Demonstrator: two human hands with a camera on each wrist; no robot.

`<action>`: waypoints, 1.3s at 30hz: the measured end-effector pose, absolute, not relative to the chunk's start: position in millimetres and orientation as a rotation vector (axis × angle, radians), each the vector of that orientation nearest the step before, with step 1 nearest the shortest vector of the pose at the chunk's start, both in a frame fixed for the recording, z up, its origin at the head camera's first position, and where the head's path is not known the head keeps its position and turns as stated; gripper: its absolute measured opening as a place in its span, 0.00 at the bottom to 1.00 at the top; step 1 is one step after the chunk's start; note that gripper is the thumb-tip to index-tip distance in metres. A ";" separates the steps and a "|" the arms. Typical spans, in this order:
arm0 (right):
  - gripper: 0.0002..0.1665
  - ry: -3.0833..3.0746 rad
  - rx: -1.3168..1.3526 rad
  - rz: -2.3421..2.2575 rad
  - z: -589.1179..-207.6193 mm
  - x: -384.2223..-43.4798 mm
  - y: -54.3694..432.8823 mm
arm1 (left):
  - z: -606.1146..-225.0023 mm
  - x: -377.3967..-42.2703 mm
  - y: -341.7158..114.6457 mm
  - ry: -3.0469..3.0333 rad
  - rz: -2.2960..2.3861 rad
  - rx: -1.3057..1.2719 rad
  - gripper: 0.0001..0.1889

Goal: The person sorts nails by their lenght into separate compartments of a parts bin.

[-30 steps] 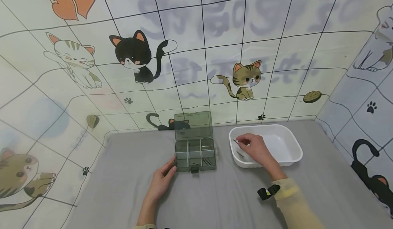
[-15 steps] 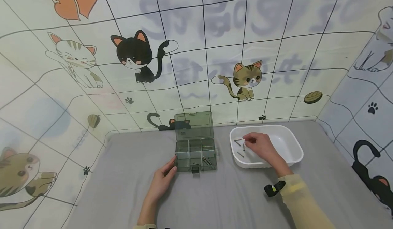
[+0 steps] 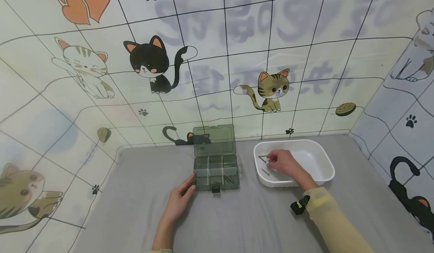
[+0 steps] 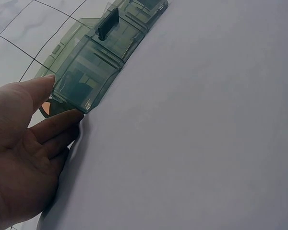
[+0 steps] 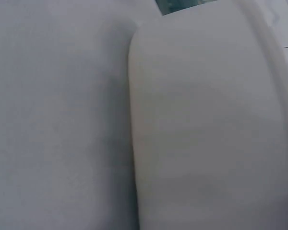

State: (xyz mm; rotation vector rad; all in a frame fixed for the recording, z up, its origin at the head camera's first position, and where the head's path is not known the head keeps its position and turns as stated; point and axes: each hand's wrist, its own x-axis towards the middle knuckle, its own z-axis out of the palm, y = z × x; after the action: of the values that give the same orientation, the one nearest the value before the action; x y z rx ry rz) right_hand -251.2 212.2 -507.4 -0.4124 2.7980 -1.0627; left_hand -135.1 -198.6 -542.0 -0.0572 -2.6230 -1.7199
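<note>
My left hand (image 3: 179, 198) touches the left side of a green see-through compartment box (image 3: 201, 183), fingers fairly straight. In the left wrist view the thumb and fingertips lie at the corner of the box (image 4: 81, 72). Its lid (image 3: 217, 140) stands raised at the back, and several screws (image 3: 228, 179) lie in the front right compartment. My right hand (image 3: 283, 162) is inside a white tray (image 3: 317, 157), fingertips bent down at its floor among loose screws (image 3: 265, 172). Those fingertips hide one screw's place; whether they pinch it I cannot tell.
Grey cloth (image 3: 220, 223) covers the table under box and tray. A cat-print sheet (image 3: 210, 72) hangs behind and at both sides. The tray's pale outer wall (image 5: 206, 120) fills much of the right wrist view.
My right hand first drew back rightward from the screws at the tray's left, then lowered its fingertips leftward over a screw that showed half a second ago. My left hand stays at the box.
</note>
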 end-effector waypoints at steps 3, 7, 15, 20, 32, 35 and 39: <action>0.17 2.801 -0.380 -1.001 -509.6 -253.6 210.6 | -542.6 -135.3 -198.2 -2.611 -1.724 -0.062 0.24; 0.16 2.807 -0.361 -0.945 -511.2 -256.1 209.8 | -543.7 -135.5 -198.1 -2.611 -1.723 -0.058 0.24; 0.12 2.836 -0.362 -0.905 -514.9 -257.7 210.5 | -544.8 -135.8 -198.3 -2.620 -1.723 -0.054 0.24; 0.11 2.834 -0.332 -0.856 -515.1 -258.1 210.0 | -544.8 -135.5 -199.1 -2.619 -1.737 -0.050 0.24; 0.11 2.839 -0.311 -0.779 -511.2 -257.2 209.7 | -542.5 -134.5 -198.6 -2.622 -1.736 -0.039 0.25; 0.12 2.833 -0.331 -0.767 -510.5 -256.5 209.0 | -542.6 -134.6 -199.1 -2.624 -1.731 -0.040 0.24; 0.13 2.823 -0.347 -0.774 -507.0 -254.3 208.5 | -543.0 -135.1 -199.4 -2.630 -1.722 -0.040 0.24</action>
State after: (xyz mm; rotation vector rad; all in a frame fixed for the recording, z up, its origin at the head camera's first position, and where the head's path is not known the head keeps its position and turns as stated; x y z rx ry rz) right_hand -254.3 208.5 -507.0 -0.3475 2.8233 -0.7738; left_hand -135.1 -199.4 -543.0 -0.0400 -2.6300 -1.7220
